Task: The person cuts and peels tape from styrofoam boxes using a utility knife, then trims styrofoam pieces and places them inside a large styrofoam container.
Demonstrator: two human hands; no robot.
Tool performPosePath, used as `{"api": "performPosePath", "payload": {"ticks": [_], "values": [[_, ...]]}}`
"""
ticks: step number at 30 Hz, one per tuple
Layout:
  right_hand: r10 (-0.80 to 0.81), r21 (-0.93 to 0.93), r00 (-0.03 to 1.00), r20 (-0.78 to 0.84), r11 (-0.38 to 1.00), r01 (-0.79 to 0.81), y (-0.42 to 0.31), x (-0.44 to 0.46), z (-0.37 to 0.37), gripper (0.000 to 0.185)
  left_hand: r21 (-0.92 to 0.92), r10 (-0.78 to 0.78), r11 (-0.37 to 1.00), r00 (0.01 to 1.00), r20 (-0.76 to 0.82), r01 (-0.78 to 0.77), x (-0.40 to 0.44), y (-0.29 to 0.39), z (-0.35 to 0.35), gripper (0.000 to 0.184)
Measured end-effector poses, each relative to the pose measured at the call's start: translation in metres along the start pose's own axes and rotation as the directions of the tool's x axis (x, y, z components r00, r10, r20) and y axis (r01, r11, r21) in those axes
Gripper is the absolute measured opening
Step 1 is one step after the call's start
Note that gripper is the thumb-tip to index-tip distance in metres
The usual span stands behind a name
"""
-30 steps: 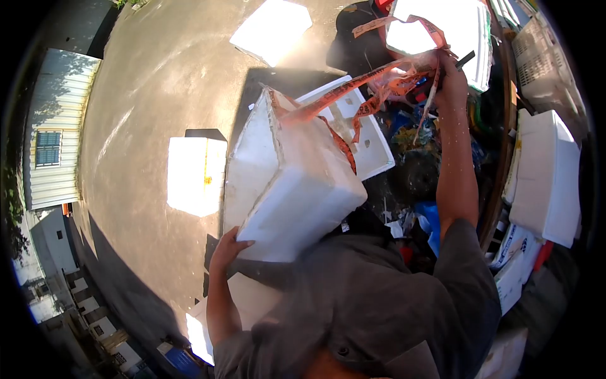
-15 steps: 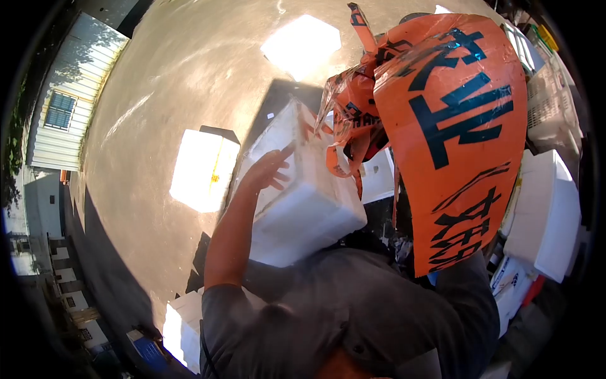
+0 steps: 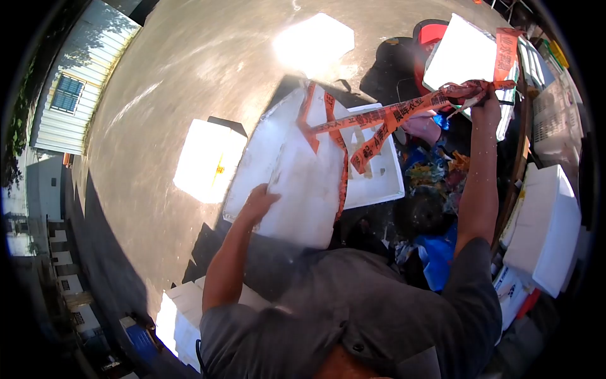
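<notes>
Slanting rightward, orange tape (image 3: 410,110) clamped in right hand (image 3: 486,106); left hand (image 3: 259,203) gripping white box (image 3: 300,192).

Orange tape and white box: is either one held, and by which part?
The right hand holds the orange tape by its bunched end. The left hand is at an edge of the white box; whether it grips is unclear.

Sunlit ground (image 3: 145,139), barred window (image 3: 67,93)

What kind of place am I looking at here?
Probably an outdoor yard where foam boxes are handled: sunlit paved ground, a corrugated metal wall, and several white foam boxes, like the one lying in the sun.
</notes>
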State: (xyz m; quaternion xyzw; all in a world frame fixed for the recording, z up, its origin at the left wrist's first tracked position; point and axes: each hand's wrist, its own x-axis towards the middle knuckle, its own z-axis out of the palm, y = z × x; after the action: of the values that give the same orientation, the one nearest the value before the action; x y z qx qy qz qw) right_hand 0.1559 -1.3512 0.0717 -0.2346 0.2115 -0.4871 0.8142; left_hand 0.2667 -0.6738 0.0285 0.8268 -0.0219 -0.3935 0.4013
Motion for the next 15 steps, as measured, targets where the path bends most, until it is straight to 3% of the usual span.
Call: {"api": "performPosePath", "payload": {"ticks": [2,3,4,5,7,9,10,11,12,13,14,15], "values": [[-0.094,-0.058,0.995,-0.019,0.994,0.092,-0.028,0.063,-0.077,0.022,0.01,0.034,0.999,0.999,-0.032,-0.034,-0.01,-0.025,-0.014,0.047],[-0.239,-0.274,0.96,-0.145,0.942,0.194,-0.049,0.07,-0.089,0.024,0.016,0.054,0.998,0.998,-0.044,-0.053,-0.014,-0.035,-0.017,0.048],[-0.272,-0.271,0.945,-0.182,0.938,0.218,-0.074,0.06,-0.087,0.025,0.013,0.068,0.998,0.991,-0.117,-0.067,-0.032,-0.027,-0.018,0.044],[-0.253,-0.201,0.952,-0.17,0.955,0.218,-0.095,0.093,-0.127,0.022,-0.023,0.083,0.996,0.989,-0.125,-0.086,-0.033,-0.037,-0.019,0.044],[-0.175,-0.525,0.982,0.067,0.831,0.184,-0.116,0.077,-0.141,0.022,-0.096,0.092,0.99,0.987,-0.135,-0.105,-0.033,-0.066,-0.023,0.044],[-0.143,-0.748,0.985,0.095,0.643,0.166,-0.067,0.018,-0.119,0.024,-0.136,0.116,0.981,0.983,-0.141,-0.136,-0.034,-0.064,-0.02,0.042],[0.002,-0.758,0.998,0.058,0.651,0.043,-0.027,-0.05,-0.079,0.025,-0.207,0.104,0.97,0.986,-0.134,-0.13,-0.038,-0.05,-0.016,0.042],[0.129,-0.925,0.982,0.141,0.372,0.084,0.007,-0.088,-0.074,0.019,-0.276,0.085,0.954,0.989,-0.122,-0.116,-0.044,-0.039,-0.014,0.042],[0.284,-0.959,0.946,0.154,0.275,0.073,0.045,-0.129,-0.075,0.023,-0.341,0.066,0.935,0.993,-0.096,-0.095,-0.046,-0.032,-0.012,0.041],[0.466,-0.975,0.878,0.109,0.224,0.003,0.076,-0.173,-0.066,0.028,-0.345,0.081,0.931,0.99,-0.118,-0.118,-0.048,-0.025,-0.01,0.041],[0.492,-0.958,0.835,0.246,0.255,0.132,0.121,-0.195,-0.093,0.032,-0.348,0.094,0.927,0.986,-0.141,-0.138,-0.051,-0.019,-0.006,0.041],[0.608,-0.977,0.775,0.17,0.205,0.054,0.16,-0.215,-0.116,0.041,-0.349,0.103,0.924,0.981,-0.163,-0.155,-0.055,-0.015,-0.001,0.041]]}}
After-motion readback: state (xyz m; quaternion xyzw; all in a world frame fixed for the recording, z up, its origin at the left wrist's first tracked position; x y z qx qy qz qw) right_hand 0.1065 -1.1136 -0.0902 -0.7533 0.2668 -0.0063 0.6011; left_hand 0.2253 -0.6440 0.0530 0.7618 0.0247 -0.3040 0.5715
